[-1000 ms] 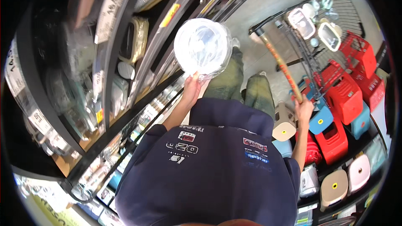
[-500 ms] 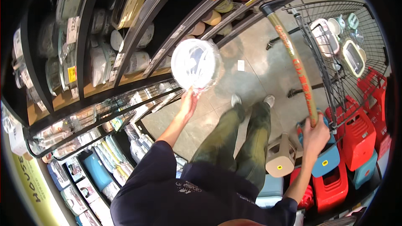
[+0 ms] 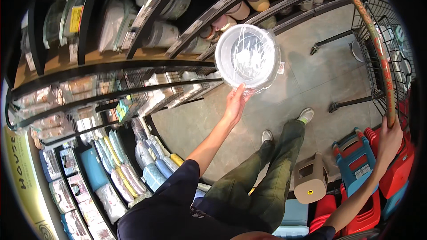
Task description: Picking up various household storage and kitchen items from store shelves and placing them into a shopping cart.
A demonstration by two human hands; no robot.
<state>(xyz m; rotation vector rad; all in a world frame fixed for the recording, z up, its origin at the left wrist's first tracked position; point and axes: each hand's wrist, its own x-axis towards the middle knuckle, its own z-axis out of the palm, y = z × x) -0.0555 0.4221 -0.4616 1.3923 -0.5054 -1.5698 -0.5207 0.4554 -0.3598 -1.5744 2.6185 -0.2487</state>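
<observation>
Out in front of me, my left hand (image 3: 237, 103) grips the near rim of a round white container (image 3: 226, 67) wrapped in clear plastic. Glare hides part of its inside. My right hand (image 3: 388, 140) is wrapped round the near end of the handle bar of a black wire shopping cart (image 3: 376, 40), off to the right. That handle (image 3: 378, 46) is greenish-yellow with red lettering. Inside the cart lie several pale kitchen containers, partly hidden behind the handle and the wire.
Shelves (image 3: 222, 4) with wrapped containers and cups run along the left and far side. Bins of packed textiles (image 3: 120, 169) stand at lower left. Plastic stools in beige (image 3: 310, 186), blue (image 3: 356, 164) and red (image 3: 396, 173) sit at lower right, beside my legs. The cart's wheeled legs (image 3: 351, 103) reach across the floor.
My view has turned, and the shelves slid left and up. The container and my left hand now appear further right. The cart has shifted toward the right edge, and my feet have stepped.
</observation>
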